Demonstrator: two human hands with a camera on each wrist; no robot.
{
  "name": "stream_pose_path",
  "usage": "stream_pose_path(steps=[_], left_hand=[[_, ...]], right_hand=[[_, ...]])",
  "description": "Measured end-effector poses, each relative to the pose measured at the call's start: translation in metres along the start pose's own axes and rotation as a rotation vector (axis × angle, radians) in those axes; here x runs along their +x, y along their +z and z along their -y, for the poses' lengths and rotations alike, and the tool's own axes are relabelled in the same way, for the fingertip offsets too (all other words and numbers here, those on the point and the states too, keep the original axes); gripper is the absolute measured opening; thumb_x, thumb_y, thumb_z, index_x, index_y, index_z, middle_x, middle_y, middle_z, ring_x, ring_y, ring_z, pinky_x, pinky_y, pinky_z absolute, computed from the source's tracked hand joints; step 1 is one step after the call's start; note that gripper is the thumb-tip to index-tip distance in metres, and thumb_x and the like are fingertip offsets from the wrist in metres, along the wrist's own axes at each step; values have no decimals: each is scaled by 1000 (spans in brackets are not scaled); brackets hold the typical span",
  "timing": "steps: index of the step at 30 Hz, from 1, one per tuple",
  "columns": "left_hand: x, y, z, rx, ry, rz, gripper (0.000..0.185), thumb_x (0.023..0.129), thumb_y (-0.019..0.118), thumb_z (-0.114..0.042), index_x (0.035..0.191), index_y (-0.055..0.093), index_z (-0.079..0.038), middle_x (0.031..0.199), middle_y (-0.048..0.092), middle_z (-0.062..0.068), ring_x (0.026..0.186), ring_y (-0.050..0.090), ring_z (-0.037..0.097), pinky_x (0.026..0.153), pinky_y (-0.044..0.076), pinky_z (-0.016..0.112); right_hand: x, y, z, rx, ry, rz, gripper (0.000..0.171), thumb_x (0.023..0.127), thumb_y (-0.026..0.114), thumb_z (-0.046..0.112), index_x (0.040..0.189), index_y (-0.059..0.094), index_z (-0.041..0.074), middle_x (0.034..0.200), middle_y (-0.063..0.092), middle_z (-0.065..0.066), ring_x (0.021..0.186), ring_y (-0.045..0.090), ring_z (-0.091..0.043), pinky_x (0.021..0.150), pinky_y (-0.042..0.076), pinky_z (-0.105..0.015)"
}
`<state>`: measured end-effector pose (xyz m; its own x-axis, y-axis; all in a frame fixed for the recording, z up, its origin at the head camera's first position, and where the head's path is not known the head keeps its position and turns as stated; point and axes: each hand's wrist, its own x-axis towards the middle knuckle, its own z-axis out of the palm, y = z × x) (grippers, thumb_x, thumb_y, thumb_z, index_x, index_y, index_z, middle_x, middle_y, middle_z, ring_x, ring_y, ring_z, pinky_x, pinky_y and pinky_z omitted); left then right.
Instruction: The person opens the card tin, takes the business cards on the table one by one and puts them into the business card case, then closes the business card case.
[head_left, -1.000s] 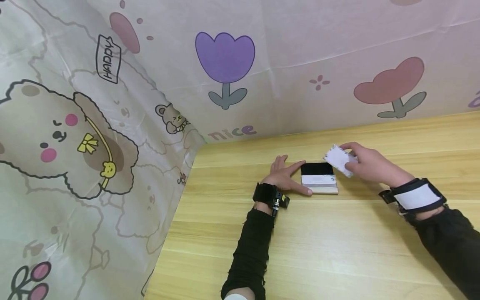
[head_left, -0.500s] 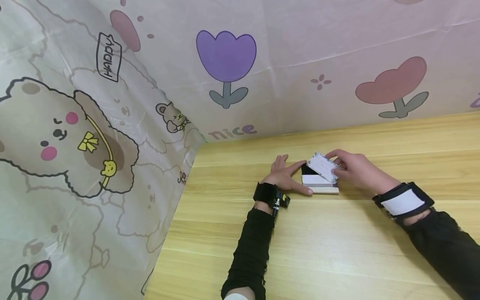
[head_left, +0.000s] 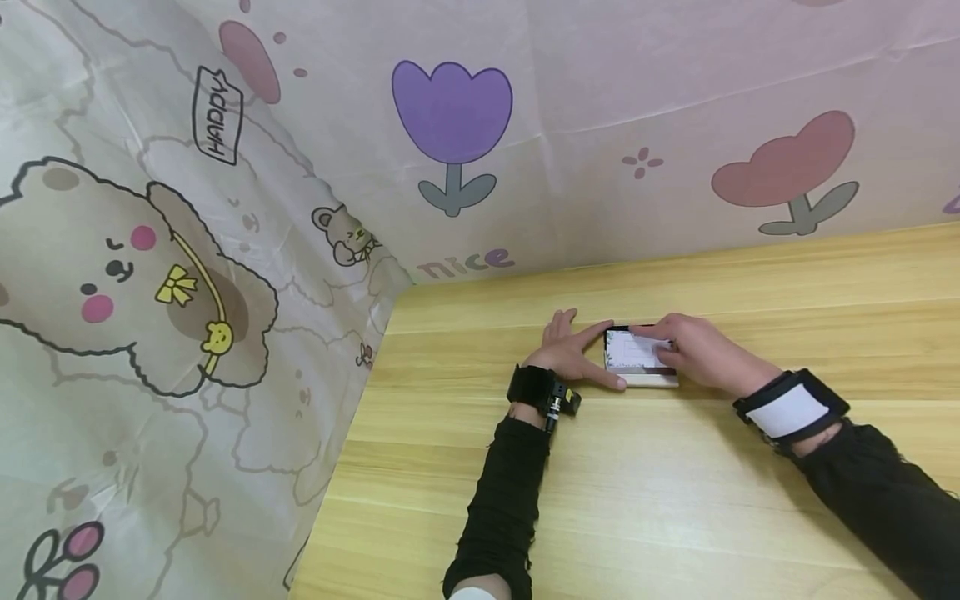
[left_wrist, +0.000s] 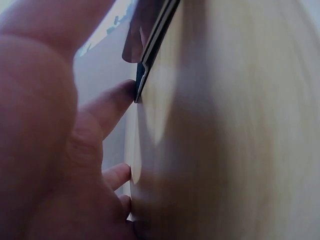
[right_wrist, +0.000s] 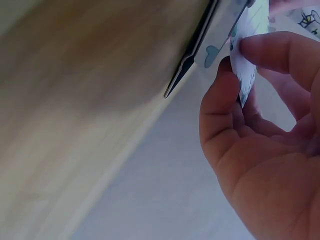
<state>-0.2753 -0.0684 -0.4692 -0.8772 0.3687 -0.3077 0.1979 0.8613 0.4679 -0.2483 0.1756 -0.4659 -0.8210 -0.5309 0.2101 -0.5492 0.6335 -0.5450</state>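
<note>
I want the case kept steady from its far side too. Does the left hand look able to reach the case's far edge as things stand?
Probably yes: the left hand already rests flat against the case, with bare table beyond; only the right hand with its card crowds the top.

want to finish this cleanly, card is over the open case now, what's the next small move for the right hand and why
Probably ease the white card flat onto the stack and slide it down into the open card case, then let go. The right hand pinches the card between thumb and fingers right over the case, and the left hand rests flat on the wooden table against the case's side, steadying it.
</note>
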Motion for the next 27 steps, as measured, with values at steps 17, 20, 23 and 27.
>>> stream_pose_path(steps=[17,20,23,27], left_hand=[[-1,0,-3,-2,-10,-5,107,68,89,-65,157,30,-58,173,-2,-2,158,-8,21,123,15,61],[-2,0,-3,-3,-12,-7,107,68,89,-64,157,30,-58,173,-2,-3,158,-8,21,123,15,61],[-2,0,-4,-9,-13,-8,106,68,89,-64,156,31,-58,173,-2,-3,158,-9,21,123,14,61],[-3,0,-4,-17,-8,-8,105,69,89,-64,157,32,-57,173,-2,-2,158,-9,21,123,15,62]], right_hand=[[1,3,1,-26,0,-16,48,92,74,-2,138,62,-6,102,69,-19,88,64,-26,72,54,-42],[1,2,1,-20,3,-13,47,92,74,-2,137,63,-5,104,70,-19,88,65,-26,72,54,-42],[1,2,1,-16,-8,3,46,91,75,-2,136,64,-5,105,70,-18,86,63,-23,71,53,-39],[0,2,-1,-13,-27,31,44,92,74,-1,134,65,-5,106,70,-16,85,61,-20,70,51,-37]])
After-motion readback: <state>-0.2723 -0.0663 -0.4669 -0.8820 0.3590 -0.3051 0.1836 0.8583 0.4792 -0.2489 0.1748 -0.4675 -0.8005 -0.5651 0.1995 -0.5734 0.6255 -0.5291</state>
